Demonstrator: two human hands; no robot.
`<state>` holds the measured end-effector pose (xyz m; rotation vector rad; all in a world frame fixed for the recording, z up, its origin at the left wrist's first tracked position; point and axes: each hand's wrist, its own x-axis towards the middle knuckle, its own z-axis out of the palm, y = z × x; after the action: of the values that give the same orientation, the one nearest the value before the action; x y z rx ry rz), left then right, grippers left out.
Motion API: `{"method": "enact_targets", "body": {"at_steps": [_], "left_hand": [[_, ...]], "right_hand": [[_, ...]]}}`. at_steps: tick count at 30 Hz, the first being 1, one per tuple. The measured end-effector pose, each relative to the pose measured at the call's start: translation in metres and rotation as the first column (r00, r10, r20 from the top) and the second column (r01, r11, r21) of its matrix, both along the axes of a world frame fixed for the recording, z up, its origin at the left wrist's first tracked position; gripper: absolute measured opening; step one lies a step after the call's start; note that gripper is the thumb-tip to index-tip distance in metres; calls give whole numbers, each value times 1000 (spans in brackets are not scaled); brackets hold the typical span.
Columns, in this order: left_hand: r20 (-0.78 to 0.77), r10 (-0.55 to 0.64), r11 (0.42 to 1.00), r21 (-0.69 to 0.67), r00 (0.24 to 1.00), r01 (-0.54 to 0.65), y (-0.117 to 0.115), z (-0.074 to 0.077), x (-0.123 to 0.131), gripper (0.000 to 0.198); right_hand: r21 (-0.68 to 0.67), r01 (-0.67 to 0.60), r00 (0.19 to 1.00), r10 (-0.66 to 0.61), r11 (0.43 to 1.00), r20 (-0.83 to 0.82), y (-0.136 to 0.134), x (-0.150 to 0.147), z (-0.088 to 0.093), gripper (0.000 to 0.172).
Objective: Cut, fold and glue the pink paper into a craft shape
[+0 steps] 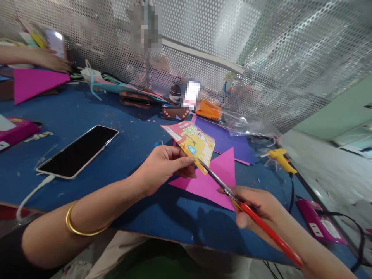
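Yellow and red printed card sits pinched in our left hand, thumb on top and fingers curled beneath its near corner, held up off the table. Our right hand is closed round the red handles of the scissors. The blades reach forward and leftward from it to meet the card's lower edge, just beside the left thumb. How far the blades gape we cannot tell; they look nearly together at the card.

Under the card and blades a pink triangle lies flat on the table, with a purple sheet beyond it. A phone lies well to the left of the left hand, and a yellow glue gun lies beyond the right hand. Another person's hand rests far off to the left, apart from ours.

We judge the step in hand to be a cut into the card, just at its start, since the blades are only at the edge. The next move, as we see it, calls for a steady pinch, the thumb kept clear of the blades, and the card fed squarely between them.
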<state>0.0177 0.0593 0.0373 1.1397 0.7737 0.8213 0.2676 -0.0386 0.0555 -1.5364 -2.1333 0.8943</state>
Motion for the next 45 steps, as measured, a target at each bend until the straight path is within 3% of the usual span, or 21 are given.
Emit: {"method": "enact_targets", "body": {"at_steps": [14,28,33,38,45], "left_hand": [[59,-23,999,-31,998,25,0,0,0,14],[4,-21,1000,-21,1000,21,2,-1,-1,20],[23,44,999,-11,999,-43,7,-3,-5,22],[-29,29,1000,8,999,-29,8,1,-4,17],[-68,52,999,15,996,-51,7,1,-2,15]], "right_hand": [[125,-16,999,12,992,33,4,-4,-11,64],[175,-35,998,25,984,56,4,0,-15,65],[117,-6,1000,3,993,27,4,1,-14,65],[70,28,1000,-29,997,9,3,1,-10,66],[-104,54,997,-59,993,-46,0,3,-4,76]]}}
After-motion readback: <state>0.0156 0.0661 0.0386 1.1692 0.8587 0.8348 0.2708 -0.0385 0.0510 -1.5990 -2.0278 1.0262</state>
